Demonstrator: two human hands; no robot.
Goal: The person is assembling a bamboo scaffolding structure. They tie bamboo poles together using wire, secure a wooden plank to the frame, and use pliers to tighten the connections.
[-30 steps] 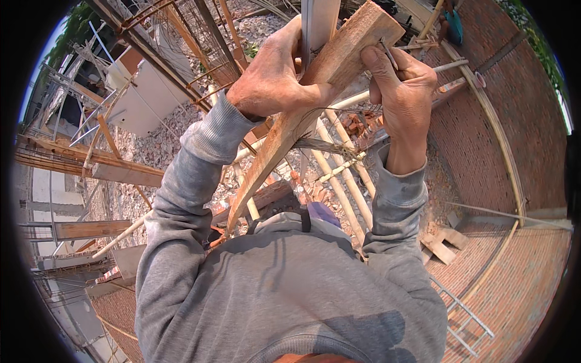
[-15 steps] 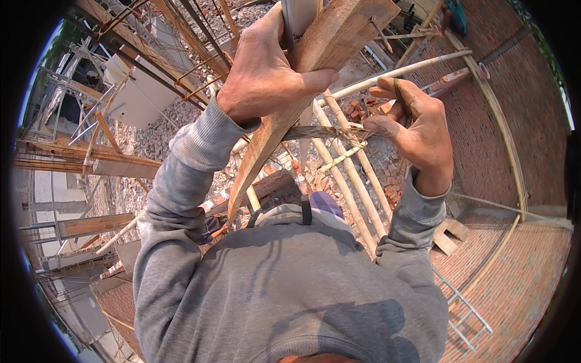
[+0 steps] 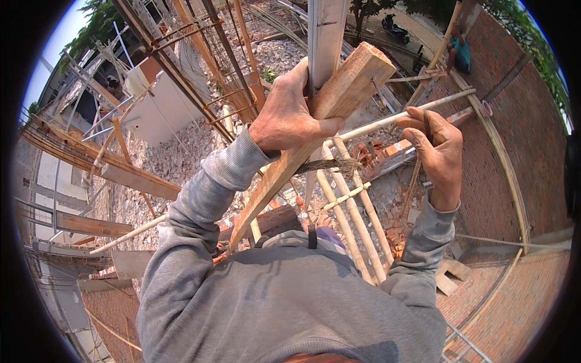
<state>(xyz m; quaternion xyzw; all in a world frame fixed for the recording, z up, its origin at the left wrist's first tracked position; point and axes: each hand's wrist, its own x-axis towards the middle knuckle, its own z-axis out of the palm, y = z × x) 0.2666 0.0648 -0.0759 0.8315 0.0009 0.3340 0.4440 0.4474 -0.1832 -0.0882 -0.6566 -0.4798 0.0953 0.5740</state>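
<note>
Nearby, a grey sweatshirt (image 3: 290, 290); beyond it the left grip (image 3: 289, 115) clasps a timber plank (image 3: 288, 164), slanted up beside a pale post (image 3: 326, 42). Right grip (image 3: 443, 154) stands apart from the plank, fingers curled about a dark strip (image 3: 427, 126); cannot tell if pinched. Progress, judged: plank is up at the post but apparently hand-steadied, no finished fastening visible. Farther down, bamboo poles (image 3: 358, 224); then rubble (image 3: 160, 160); a brick wall (image 3: 532, 145) at the right.
</note>
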